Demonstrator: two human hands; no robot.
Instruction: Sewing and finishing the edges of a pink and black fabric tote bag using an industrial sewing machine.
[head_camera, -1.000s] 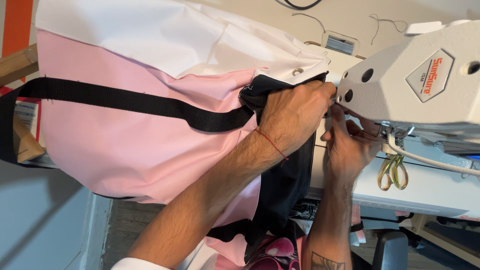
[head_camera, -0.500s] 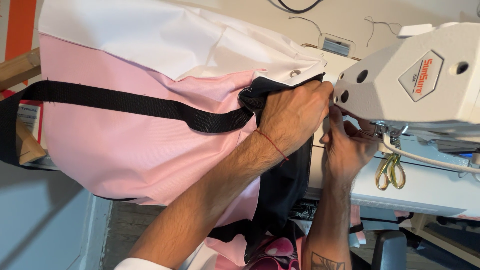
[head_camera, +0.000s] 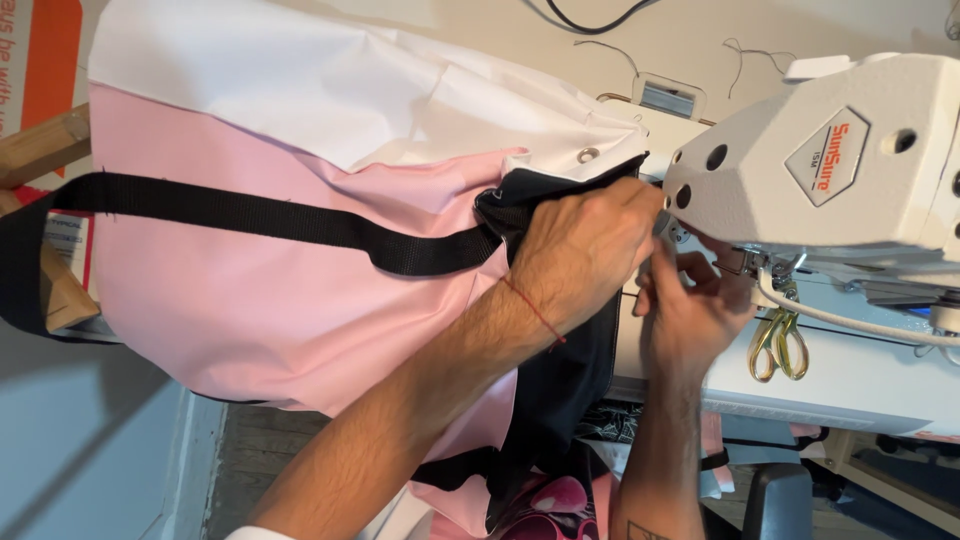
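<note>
Pink fabric (head_camera: 280, 320), joined along its upper edge to a white fabric panel (head_camera: 330, 90), hangs off the left side of the sewing table (head_camera: 860, 385) and fills most of the view. Black webbing strap (head_camera: 260, 215) crosses the pink panel from the left edge to the dark lining fabric (head_camera: 570, 370), which is bunched at the head of the white sewing machine (head_camera: 820, 170). Left hand (head_camera: 585, 250) lies knuckles up on the bunched black material, fingers curled over its edge and grasping it just beside the machine head; a thin red thread circles the wrist. Right hand (head_camera: 690, 310) sits under the machine head near the needle area, fingers bent toward it; whether they pinch anything cannot be told. Yellow-handled thread snips (head_camera: 778, 345) lie on the table to the right of this hand.
</note>
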